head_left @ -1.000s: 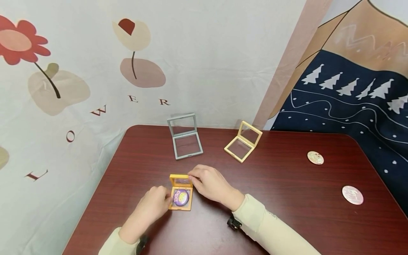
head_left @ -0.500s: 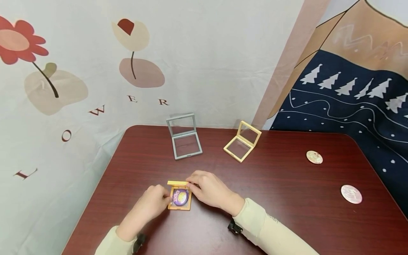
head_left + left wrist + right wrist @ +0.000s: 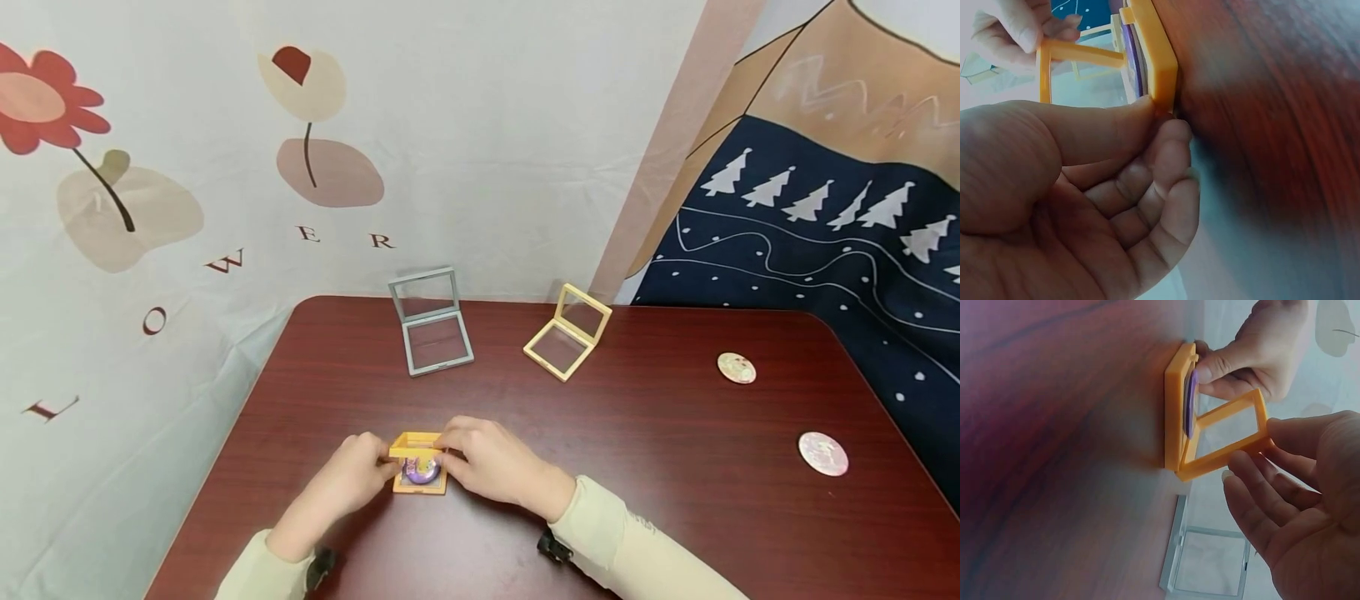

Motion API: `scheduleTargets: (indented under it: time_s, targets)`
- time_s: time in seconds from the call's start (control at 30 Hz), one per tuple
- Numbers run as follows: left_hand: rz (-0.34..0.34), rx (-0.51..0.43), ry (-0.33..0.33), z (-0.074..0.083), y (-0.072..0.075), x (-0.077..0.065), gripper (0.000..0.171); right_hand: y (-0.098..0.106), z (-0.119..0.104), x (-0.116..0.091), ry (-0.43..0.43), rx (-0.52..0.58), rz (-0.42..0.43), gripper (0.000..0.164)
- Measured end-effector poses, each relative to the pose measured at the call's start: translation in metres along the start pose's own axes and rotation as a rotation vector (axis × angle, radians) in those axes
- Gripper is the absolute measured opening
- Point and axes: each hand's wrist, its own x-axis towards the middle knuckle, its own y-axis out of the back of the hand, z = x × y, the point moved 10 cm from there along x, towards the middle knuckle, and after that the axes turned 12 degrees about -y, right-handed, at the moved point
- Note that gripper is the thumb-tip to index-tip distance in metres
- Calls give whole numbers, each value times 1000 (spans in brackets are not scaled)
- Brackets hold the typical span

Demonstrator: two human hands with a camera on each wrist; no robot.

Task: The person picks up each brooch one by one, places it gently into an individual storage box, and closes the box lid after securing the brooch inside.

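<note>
- Head view: an orange case (image 3: 419,490) lies on the dark red table (image 3: 630,417) between the two hands, its lid (image 3: 415,452) slanting over the base and a purple badge (image 3: 422,474) lying in the base, partly covered by the lid.
- Head view: the left hand (image 3: 352,473) grips the case's left side; the right hand (image 3: 491,462) holds the lid's right end.
- Head view: farther back stand a grey case (image 3: 430,317) and a pale yellow case (image 3: 573,331), both with lids raised; well apart on the right lie a cream disc (image 3: 737,368) and a pink disc (image 3: 823,454).
- Left wrist view: the left thumb and fingers pinch the edge of the base, beside the badge's rim.
- Right wrist view: the right thumb and fingers pinch the lid's free edge near a corner; the lid is partly raised, apart from the badge, which shows edge-on.
</note>
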Motion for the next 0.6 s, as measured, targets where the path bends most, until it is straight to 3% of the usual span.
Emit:
scheduleTargets:
  time_s: [0.23, 0.6]
  targets:
    - [-4, -12, -10, -3, 1, 1, 19, -6, -3, -4, 9, 16, -33, 14]
    - [-13, -3, -19, -4, 1, 0, 32, -16, -7, -8, 23, -25, -81, 8]
